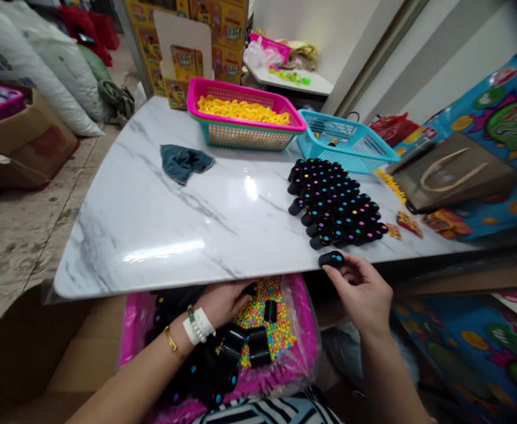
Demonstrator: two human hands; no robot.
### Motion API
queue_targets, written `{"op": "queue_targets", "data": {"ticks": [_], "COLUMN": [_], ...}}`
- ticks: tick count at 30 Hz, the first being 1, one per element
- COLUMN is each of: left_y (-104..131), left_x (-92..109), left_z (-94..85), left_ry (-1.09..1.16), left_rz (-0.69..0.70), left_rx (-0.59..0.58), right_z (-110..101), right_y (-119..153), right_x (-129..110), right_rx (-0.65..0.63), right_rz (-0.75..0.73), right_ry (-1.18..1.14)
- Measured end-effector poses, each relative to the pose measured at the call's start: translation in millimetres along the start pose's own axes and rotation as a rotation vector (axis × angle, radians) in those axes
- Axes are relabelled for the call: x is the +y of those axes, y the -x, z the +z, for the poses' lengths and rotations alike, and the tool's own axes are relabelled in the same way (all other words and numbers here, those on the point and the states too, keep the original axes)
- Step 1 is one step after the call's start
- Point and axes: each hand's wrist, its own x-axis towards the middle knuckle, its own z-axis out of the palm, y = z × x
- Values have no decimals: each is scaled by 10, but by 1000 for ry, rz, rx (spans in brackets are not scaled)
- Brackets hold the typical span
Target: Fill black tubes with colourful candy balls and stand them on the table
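My right hand [362, 288] pinches a small black cylinder [330, 259] with a blue dot on its end, at the table's front edge. Just beyond it, many similar black cylinders [338, 200] stand packed together, their ends showing blue, purple, pink or yellow dots. Below the tabletop, my left hand [224, 305] reaches into a pink plastic-lined basket [305, 330]. Its fingers are closed around a dark piece that looks like another black cylinder, partly hidden by the table edge. Tiny multicoloured beads [280, 338] and loose black cylinders [259, 346] fill the basket.
On the marbled white table [152, 224] lies a dark blue-green cloth [183, 163]. Behind are a pink basket of yellow pieces [245, 111], a blue basket [351, 141] and yellow boxes [227, 35]. A brown paper bag [457, 171] stands right; a cardboard box [90, 335] sits lower left.
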Motion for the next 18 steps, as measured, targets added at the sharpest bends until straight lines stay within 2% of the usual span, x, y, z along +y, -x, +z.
{"op": "queue_targets", "data": {"ticks": [5,9,12,15,18], "left_y": [9,32,25,-11,-54], "left_x": [67,210,337,430,435], "left_z": [-22,-83,-146,-209,-232], "left_ry": [69,178,239,283,293], "left_rz": [54,158,229,246,212], "left_rx": [-33,-34,34,85,73], "right_z": [85,180,240,267,246], "right_y": [-154,-112,-114,-183,-194], "right_x": [9,9,51,76,74], "right_rx": [-29,83,132,109,96], "right_rz": [-32,-15,-12,-55,-90], "right_ry": [120,116,112,131,137]}}
